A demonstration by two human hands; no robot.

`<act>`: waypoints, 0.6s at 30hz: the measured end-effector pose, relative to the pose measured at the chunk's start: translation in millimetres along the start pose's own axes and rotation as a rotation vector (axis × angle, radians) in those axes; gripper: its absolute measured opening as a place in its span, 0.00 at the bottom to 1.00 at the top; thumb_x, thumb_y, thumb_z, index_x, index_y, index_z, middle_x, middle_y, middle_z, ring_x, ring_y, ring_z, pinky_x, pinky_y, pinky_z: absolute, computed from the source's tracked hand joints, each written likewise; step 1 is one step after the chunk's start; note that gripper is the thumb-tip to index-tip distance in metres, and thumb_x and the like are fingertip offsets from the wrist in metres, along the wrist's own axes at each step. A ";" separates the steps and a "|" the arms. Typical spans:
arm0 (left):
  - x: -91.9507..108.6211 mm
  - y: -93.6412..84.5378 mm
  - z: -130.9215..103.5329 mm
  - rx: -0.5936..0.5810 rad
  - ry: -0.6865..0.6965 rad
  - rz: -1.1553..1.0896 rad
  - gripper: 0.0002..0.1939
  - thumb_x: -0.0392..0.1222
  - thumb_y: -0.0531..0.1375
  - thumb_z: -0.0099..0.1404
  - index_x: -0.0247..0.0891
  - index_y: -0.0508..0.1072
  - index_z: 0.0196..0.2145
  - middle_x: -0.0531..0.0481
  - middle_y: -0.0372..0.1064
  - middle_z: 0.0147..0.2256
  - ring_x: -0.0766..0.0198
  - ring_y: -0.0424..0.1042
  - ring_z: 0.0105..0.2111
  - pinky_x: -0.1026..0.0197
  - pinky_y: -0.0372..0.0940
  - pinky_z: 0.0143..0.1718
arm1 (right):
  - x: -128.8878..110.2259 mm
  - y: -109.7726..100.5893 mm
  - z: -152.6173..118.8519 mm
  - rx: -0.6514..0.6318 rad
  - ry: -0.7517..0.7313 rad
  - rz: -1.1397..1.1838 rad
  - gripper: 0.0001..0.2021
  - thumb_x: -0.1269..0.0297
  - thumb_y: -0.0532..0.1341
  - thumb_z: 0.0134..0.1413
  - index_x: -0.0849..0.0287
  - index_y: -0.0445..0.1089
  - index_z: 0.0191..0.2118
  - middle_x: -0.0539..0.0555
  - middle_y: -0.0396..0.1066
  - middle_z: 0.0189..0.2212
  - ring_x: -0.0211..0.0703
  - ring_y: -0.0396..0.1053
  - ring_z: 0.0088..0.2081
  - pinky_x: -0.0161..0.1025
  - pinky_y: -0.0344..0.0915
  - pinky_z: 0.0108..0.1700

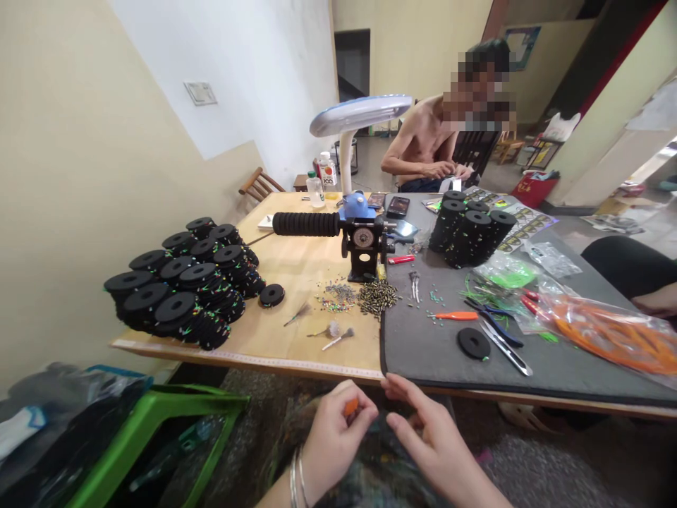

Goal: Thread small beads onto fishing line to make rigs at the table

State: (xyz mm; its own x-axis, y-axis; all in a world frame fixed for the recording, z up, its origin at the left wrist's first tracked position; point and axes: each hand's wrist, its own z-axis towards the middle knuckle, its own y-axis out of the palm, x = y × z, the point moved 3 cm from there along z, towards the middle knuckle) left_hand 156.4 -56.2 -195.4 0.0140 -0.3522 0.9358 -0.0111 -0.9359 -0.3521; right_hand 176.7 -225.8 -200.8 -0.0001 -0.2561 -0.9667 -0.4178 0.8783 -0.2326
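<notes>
Just in front of the table edge, my left hand (338,434) is closed in a pinch around a small orange piece (350,406); its exact kind is mostly hidden by the fingers. Beside it on the right, my right hand (431,430) is held with thumb and fingers apart, and no object shows in it. Beyond my hands on the grey mat lie a black foam spool (473,343), metal tweezers (506,349), blue-handled pliers (497,321) and an orange-handled tool (455,316). Brass-coloured small parts (377,297) are heaped near the mat's left edge.
Stacks of black foam spools (177,307) cover the left of the wooden table, with more spools (470,229) at the back right. A lamp (360,116) stands behind a black winding device (364,247). A bag of orange strands (608,328) lies right. Another person (423,141) sits opposite.
</notes>
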 end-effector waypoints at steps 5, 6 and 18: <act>6.0 -4.5 -2.0 0.017 0.062 0.067 0.08 0.37 0.58 0.62 0.38 0.70 0.25 0.51 0.66 0.27 0.63 0.66 0.28 0.64 0.58 0.30 | -1.9 33.1 12.3 -0.200 -0.021 0.184 0.19 0.53 0.57 0.58 0.58 0.67 0.50 0.55 0.76 0.31 0.44 0.72 0.30 0.38 0.68 0.34; 5.7 -5.4 -2.1 0.021 0.056 0.080 0.08 0.37 0.58 0.61 0.37 0.70 0.25 0.51 0.66 0.27 0.63 0.66 0.28 0.64 0.58 0.29 | 3.3 38.7 14.5 -0.217 0.031 0.226 0.19 0.51 0.57 0.57 0.59 0.67 0.47 0.51 0.73 0.24 0.39 0.68 0.22 0.34 0.65 0.25; -10.7 -103.4 37.2 0.351 0.102 0.601 0.10 0.44 0.55 0.62 0.38 0.71 0.39 0.44 0.71 0.34 0.54 0.71 0.34 0.55 0.66 0.36 | 27.2 33.2 23.6 -0.058 0.194 0.306 0.27 0.32 0.57 0.44 0.55 0.58 0.26 0.45 0.64 0.12 0.30 0.50 0.12 0.28 0.43 0.16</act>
State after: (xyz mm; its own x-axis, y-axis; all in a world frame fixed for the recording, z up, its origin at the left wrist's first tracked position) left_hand 194.7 44.2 -169.6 0.0129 -0.8227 0.5684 0.3359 -0.5319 -0.7774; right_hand 184.2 -194.1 -237.3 -0.3025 -0.0619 -0.9512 -0.4224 0.9033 0.0755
